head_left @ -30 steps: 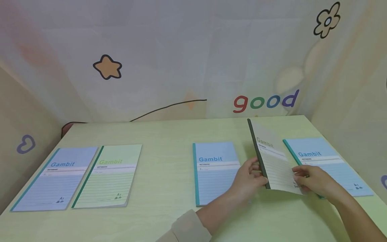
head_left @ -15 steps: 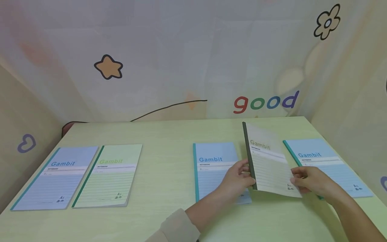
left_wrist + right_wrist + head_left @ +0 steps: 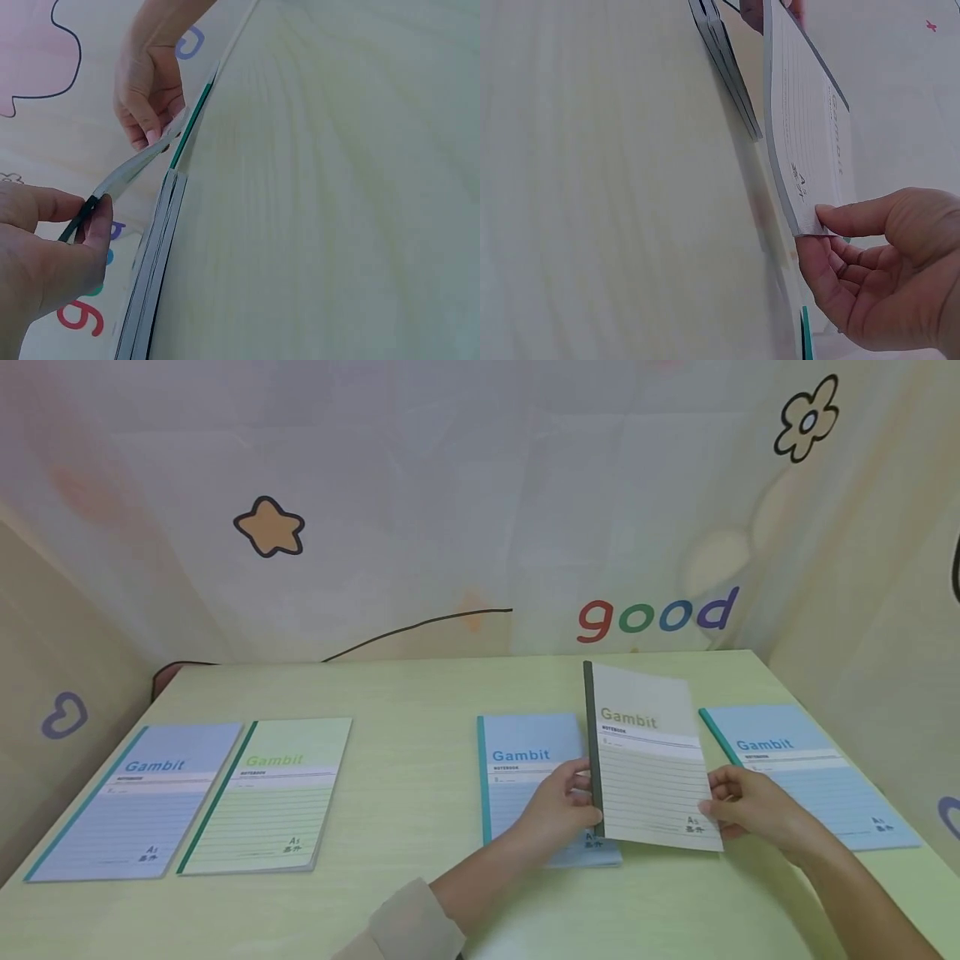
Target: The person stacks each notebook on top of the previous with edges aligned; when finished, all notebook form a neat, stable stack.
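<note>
A pale notebook (image 3: 652,768) with a dark spine is held above the table, front cover toward me, slightly tilted. My left hand (image 3: 558,806) pinches its spine edge near the lower corner, thumb in front. At the opposite lower corner my right hand (image 3: 761,814) pinches the cover and pages between thumb and fingers, as the right wrist view also shows. Beneath and to the left lies a blue notebook (image 3: 525,739), partly covered by the left hand and the held notebook. The left wrist view shows the notebook (image 3: 131,171) stretched between both hands, above the table.
Another blue notebook (image 3: 817,785) lies on the right, partly behind the right hand. On the left, a bluish-purple notebook (image 3: 142,802) and a green notebook (image 3: 266,797) lie side by side. A printed curtain (image 3: 420,510) closes off the back of the table (image 3: 405,777).
Both hands have moved left with the held notebook, which now overlaps the blue notebook beneath more. Its cover has turned to face me more squarely. The notebooks on the table have stayed put.
</note>
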`<move>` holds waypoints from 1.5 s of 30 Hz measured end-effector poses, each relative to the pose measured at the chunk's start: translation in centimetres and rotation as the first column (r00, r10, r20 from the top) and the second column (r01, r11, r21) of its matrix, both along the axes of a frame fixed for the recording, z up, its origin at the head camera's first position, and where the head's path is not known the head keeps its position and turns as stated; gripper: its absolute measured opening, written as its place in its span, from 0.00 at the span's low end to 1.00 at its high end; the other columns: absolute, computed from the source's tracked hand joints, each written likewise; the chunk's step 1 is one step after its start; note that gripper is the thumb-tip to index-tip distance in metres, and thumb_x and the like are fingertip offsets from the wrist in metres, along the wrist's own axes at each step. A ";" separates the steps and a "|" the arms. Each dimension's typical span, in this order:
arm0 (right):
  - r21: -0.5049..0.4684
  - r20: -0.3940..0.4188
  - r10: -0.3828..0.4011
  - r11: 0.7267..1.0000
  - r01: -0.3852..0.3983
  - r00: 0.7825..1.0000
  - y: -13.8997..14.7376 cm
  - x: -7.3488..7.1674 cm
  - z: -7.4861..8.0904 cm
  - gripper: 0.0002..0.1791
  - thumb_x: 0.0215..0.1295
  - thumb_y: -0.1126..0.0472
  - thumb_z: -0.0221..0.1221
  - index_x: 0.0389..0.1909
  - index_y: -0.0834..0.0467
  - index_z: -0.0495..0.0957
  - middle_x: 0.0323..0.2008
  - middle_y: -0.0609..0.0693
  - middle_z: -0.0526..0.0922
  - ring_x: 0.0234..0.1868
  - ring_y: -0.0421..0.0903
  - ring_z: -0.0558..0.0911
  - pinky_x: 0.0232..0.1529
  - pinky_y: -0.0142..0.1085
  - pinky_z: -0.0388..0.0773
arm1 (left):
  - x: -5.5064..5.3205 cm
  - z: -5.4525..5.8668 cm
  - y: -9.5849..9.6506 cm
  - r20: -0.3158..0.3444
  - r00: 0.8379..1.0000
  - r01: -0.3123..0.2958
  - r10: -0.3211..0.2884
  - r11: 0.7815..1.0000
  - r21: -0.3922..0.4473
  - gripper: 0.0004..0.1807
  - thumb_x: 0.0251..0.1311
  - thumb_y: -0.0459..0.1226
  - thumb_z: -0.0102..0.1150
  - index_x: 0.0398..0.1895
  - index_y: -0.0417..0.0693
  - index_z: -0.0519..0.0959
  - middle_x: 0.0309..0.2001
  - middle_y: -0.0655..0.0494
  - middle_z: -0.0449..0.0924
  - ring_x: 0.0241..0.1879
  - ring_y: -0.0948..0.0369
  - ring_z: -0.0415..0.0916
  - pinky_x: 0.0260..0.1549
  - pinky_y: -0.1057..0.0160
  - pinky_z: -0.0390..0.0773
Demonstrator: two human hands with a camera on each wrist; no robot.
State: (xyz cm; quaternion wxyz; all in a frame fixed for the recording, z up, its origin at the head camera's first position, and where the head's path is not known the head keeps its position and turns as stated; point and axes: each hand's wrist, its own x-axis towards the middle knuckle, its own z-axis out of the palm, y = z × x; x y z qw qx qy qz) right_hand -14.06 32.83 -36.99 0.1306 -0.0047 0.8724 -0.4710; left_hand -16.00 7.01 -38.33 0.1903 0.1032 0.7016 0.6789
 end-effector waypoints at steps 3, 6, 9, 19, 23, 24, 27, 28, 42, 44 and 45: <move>0.018 -0.024 -0.011 1.000 0.012 1.000 -0.7 0.1 0.1 0.21 0.62 0.69 0.55 0.49 0.78 0.61 0.33 0.57 0.71 0.33 0.48 0.78 0.31 0.40 0.79 | 0.0 -0.1 -0.5 0.002 1.000 0.000 0.001 1.000 -0.016 0.32 0.52 0.21 0.55 0.62 0.44 0.65 0.40 0.56 0.72 0.39 0.62 0.74 0.38 0.62 0.76; 0.033 -0.038 -0.026 0.999 0.027 0.999 -1.4 0.1 0.4 0.20 0.61 0.70 0.55 0.49 0.78 0.61 0.33 0.57 0.70 0.32 0.47 0.77 0.31 0.40 0.79 | -0.1 -0.1 -1.0 -0.014 1.000 0.003 -0.004 0.999 -0.039 0.31 0.52 0.21 0.55 0.62 0.43 0.65 0.40 0.55 0.72 0.39 0.62 0.73 0.37 0.63 0.76; 0.049 -0.047 -0.040 0.998 0.043 0.998 -1.9 0.1 0.5 0.20 0.61 0.70 0.55 0.49 0.77 0.61 0.33 0.57 0.69 0.32 0.47 0.76 0.30 0.40 0.79 | 0.0 0.0 -1.5 -0.027 1.000 0.001 -0.003 0.998 -0.058 0.32 0.52 0.22 0.55 0.62 0.43 0.64 0.40 0.55 0.72 0.38 0.62 0.73 0.37 0.64 0.76; 0.115 -0.150 -0.056 0.991 0.074 0.987 -3.8 0.0 0.4 0.17 0.57 0.71 0.58 0.44 0.74 0.64 0.30 0.55 0.70 0.29 0.47 0.74 0.25 0.37 0.79 | -0.1 -0.3 -3.2 -0.034 0.999 -0.029 0.025 0.994 -0.107 0.31 0.53 0.22 0.55 0.62 0.42 0.64 0.39 0.55 0.73 0.40 0.62 0.74 0.39 0.64 0.76; 0.130 -0.168 -0.052 0.989 0.075 0.984 -4.4 0.2 0.6 0.16 0.57 0.71 0.59 0.43 0.73 0.65 0.29 0.55 0.70 0.29 0.47 0.74 0.24 0.36 0.79 | -0.1 -0.3 -3.9 -0.035 0.999 -0.023 0.020 0.995 -0.101 0.31 0.52 0.21 0.54 0.62 0.40 0.64 0.39 0.54 0.73 0.40 0.62 0.74 0.39 0.64 0.76; 0.133 -0.168 -0.054 0.988 0.077 0.984 -4.6 0.2 0.7 0.16 0.57 0.70 0.59 0.43 0.72 0.65 0.30 0.55 0.70 0.29 0.47 0.74 0.24 0.36 0.79 | -0.1 -0.3 -4.0 -0.033 0.999 -0.023 0.020 0.994 -0.103 0.31 0.52 0.21 0.54 0.62 0.40 0.64 0.39 0.54 0.73 0.40 0.62 0.74 0.39 0.64 0.76; 0.126 -0.161 -0.056 0.989 0.077 0.985 -5.1 0.1 0.9 0.16 0.58 0.70 0.59 0.43 0.71 0.65 0.30 0.55 0.70 0.30 0.47 0.74 0.25 0.36 0.78 | 0.0 -0.2 -4.6 -0.032 0.999 -0.023 0.019 0.993 -0.118 0.31 0.53 0.22 0.54 0.63 0.40 0.63 0.40 0.54 0.73 0.41 0.62 0.74 0.40 0.64 0.76; 0.124 -0.160 -0.054 0.990 0.075 0.986 -5.2 0.1 0.9 0.16 0.58 0.70 0.59 0.43 0.71 0.65 0.30 0.55 0.70 0.30 0.47 0.73 0.25 0.36 0.78 | 0.0 -0.2 -4.8 -0.034 0.999 -0.023 0.019 0.993 -0.118 0.31 0.53 0.22 0.55 0.63 0.39 0.62 0.40 0.53 0.73 0.41 0.61 0.74 0.40 0.64 0.76; 0.119 -0.163 -0.024 0.992 0.044 0.986 -7.7 -0.2 0.7 0.15 0.56 0.71 0.60 0.41 0.70 0.66 0.30 0.55 0.70 0.30 0.48 0.72 0.24 0.36 0.78 | 0.6 0.1 -7.4 -0.049 0.999 -0.006 -0.003 0.985 -0.174 0.31 0.52 0.22 0.55 0.62 0.35 0.60 0.42 0.49 0.73 0.43 0.56 0.74 0.43 0.58 0.74; 0.111 -0.163 -0.020 0.993 0.038 0.986 -8.0 -0.3 0.7 0.15 0.56 0.72 0.60 0.41 0.70 0.66 0.30 0.55 0.70 0.30 0.48 0.72 0.24 0.36 0.78 | 0.7 0.2 -7.8 -0.051 0.999 0.001 -0.010 0.985 -0.174 0.31 0.52 0.22 0.55 0.62 0.34 0.60 0.42 0.49 0.73 0.43 0.56 0.74 0.43 0.58 0.74; 0.106 -0.161 -0.019 0.994 0.037 0.987 -8.2 -0.3 0.7 0.15 0.56 0.72 0.60 0.41 0.70 0.66 0.30 0.55 0.70 0.30 0.48 0.72 0.24 0.36 0.78 | 0.8 0.2 -8.0 -0.050 0.999 0.003 -0.011 0.986 -0.168 0.31 0.52 0.22 0.54 0.62 0.34 0.60 0.42 0.49 0.73 0.43 0.56 0.74 0.43 0.58 0.74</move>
